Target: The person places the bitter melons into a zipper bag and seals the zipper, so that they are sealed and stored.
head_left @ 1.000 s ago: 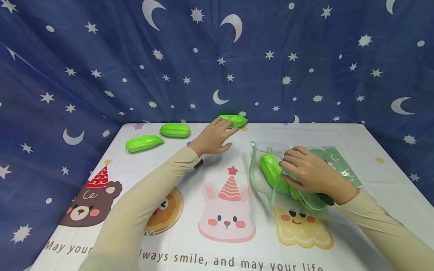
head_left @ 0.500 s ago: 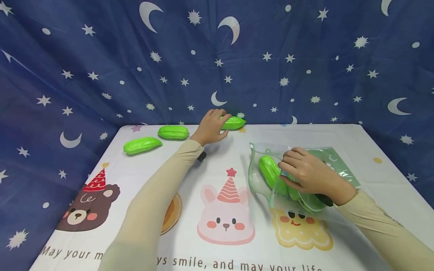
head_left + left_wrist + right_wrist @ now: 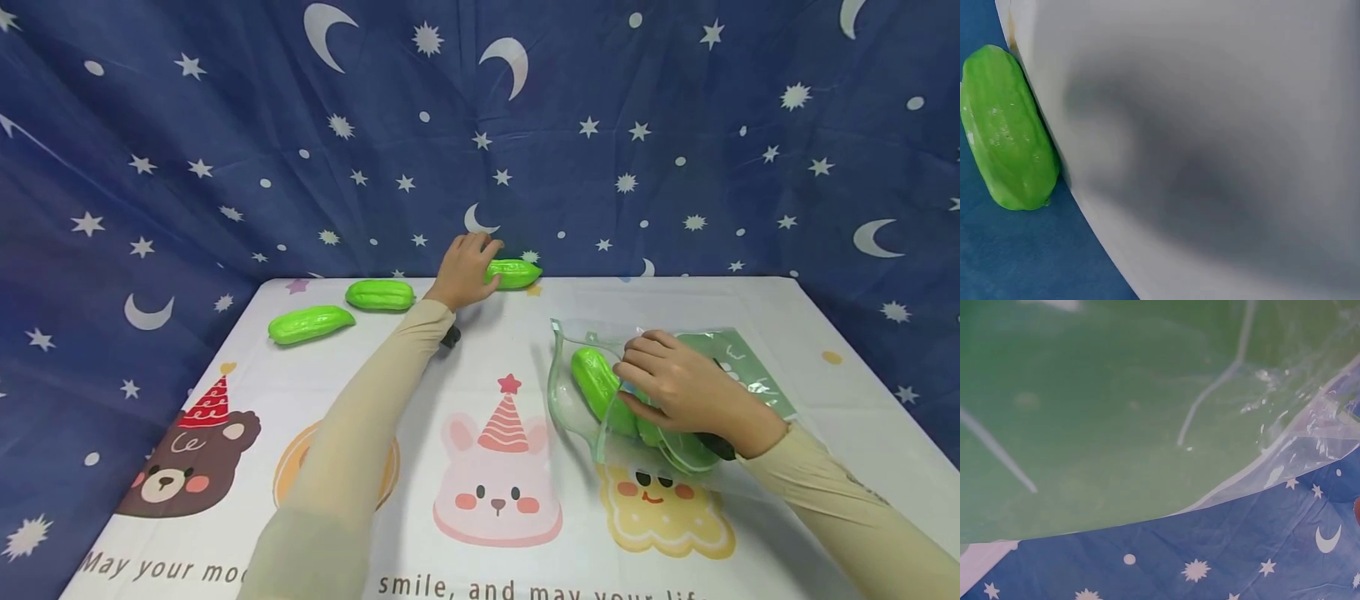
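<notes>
In the head view my left hand (image 3: 465, 271) reaches to the back edge of the table. Its spread fingers and thumb overlap the left end of a bright green toy cucumber (image 3: 516, 273). That cucumber (image 3: 1009, 134) shows along the table edge in the left wrist view, where no finger is seen. My right hand (image 3: 678, 387) pinches the rim of a clear zip bag (image 3: 558, 392) with a green printed panel. Inside the bag lies another cucumber (image 3: 596, 379), with more green behind the plastic. The bag's green panel (image 3: 1116, 425) fills much of the right wrist view.
Two more green toy cucumbers, a rear one (image 3: 380, 295) and a nearer one (image 3: 311, 324), lie at the back left. The white printed tablecloth (image 3: 495, 333) ends at the back against a blue star-patterned curtain (image 3: 420, 142).
My left hand has moved back and slightly left, turning its fingers over the cucumber's left end. The cucumber has stayed in place, and my right hand still holds the bag's rim.
</notes>
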`<state>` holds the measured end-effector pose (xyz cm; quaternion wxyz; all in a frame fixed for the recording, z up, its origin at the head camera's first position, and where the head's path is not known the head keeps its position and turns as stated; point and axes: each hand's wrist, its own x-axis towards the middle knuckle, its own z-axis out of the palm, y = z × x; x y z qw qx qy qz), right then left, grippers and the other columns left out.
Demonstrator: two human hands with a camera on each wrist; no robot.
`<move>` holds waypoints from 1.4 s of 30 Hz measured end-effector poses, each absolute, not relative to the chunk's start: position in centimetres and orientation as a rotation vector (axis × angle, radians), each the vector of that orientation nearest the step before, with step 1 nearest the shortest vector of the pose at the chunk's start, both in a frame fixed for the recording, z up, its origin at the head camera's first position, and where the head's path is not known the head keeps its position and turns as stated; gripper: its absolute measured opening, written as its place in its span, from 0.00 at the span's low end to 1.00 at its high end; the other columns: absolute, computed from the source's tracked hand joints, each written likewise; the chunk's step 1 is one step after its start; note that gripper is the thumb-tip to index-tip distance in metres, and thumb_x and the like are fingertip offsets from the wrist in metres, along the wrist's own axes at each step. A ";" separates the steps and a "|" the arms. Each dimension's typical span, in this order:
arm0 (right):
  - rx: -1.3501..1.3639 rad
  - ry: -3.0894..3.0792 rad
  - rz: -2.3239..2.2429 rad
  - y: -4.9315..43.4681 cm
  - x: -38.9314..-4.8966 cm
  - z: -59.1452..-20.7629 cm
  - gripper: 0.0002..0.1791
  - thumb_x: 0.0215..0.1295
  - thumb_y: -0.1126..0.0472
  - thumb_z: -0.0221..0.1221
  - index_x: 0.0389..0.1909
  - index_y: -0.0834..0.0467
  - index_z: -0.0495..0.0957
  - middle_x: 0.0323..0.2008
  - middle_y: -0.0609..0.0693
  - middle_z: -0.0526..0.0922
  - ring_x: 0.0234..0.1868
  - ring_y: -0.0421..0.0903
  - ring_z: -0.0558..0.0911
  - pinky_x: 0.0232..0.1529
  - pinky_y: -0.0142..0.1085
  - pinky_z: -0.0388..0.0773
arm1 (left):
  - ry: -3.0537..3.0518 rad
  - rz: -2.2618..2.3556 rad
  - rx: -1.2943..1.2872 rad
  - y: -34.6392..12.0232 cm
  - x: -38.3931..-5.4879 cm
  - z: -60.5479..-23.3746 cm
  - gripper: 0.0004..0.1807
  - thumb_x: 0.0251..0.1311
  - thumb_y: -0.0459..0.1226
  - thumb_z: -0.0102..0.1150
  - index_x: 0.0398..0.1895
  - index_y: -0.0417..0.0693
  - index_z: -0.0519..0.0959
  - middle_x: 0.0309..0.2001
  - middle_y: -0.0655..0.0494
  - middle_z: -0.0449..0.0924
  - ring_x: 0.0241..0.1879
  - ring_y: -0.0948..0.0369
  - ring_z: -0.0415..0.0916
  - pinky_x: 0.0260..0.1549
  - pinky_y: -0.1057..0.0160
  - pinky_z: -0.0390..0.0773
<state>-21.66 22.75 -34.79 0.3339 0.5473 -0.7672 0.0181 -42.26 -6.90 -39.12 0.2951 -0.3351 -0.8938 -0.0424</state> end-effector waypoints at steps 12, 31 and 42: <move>1.430 -2.008 0.044 22.7 -21.7 -35.0 0.20 0.71 0.52 0.41 0.31 0.60 0.74 0.25 0.50 0.76 0.31 0.48 0.74 0.39 0.43 0.73 | -2.538 -0.124 -0.786 -7.0 -43.0 -40.0 0.29 0.54 0.47 0.58 0.59 0.46 0.69 0.51 0.46 0.73 0.50 0.51 0.71 0.52 0.53 0.71; 1.428 -2.028 0.019 22.9 -21.8 -34.8 0.21 0.71 0.51 0.38 0.30 0.60 0.74 0.25 0.51 0.76 0.31 0.49 0.74 0.39 0.43 0.73 | -2.826 0.086 -0.794 -6.8 -43.9 -40.4 0.39 0.54 0.49 0.59 0.67 0.44 0.59 0.57 0.45 0.67 0.57 0.50 0.66 0.58 0.52 0.67; 1.426 -2.030 0.027 23.1 -21.8 -34.9 0.21 0.71 0.51 0.39 0.31 0.60 0.74 0.25 0.50 0.76 0.31 0.48 0.74 0.39 0.43 0.73 | -2.890 0.161 -0.858 -5.7 -43.6 -40.0 0.38 0.57 0.45 0.56 0.69 0.45 0.56 0.61 0.44 0.65 0.61 0.49 0.63 0.63 0.51 0.62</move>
